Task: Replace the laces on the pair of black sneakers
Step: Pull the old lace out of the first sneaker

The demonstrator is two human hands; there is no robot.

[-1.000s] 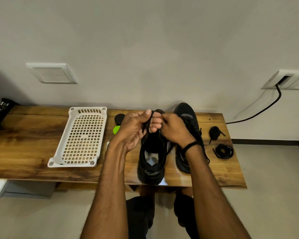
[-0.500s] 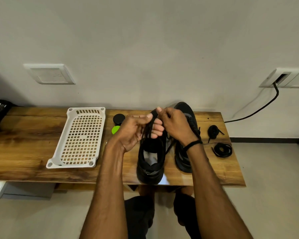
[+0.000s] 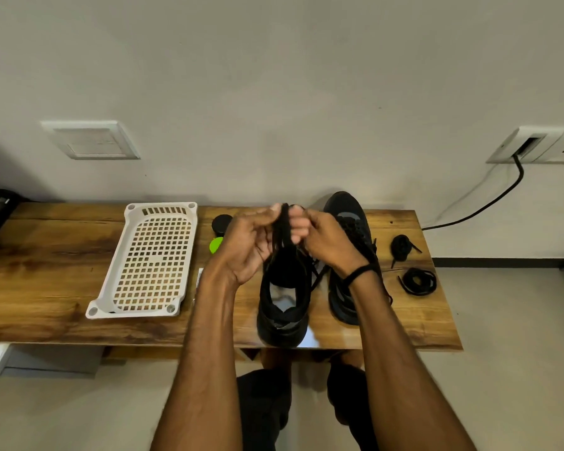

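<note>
we seem to be working the lace (image 3: pixel 284 222) on the near sneaker (image 3: pixel 282 307), which stands on the worktop (image 3: pixel 46 288) just beside the other sneaker (image 3: pixel 349 216). our left hand (image 3: pixel 248 245) and right hand (image 3: pixel 326 245) meet above its tongue, each grip pinched tight on the raised lace. next, we judge, the ends want evening, then careful feeding through the eyelets.

Single head-worn view, forward and down, close over bench (image 3: pixel 62 288)
</note>
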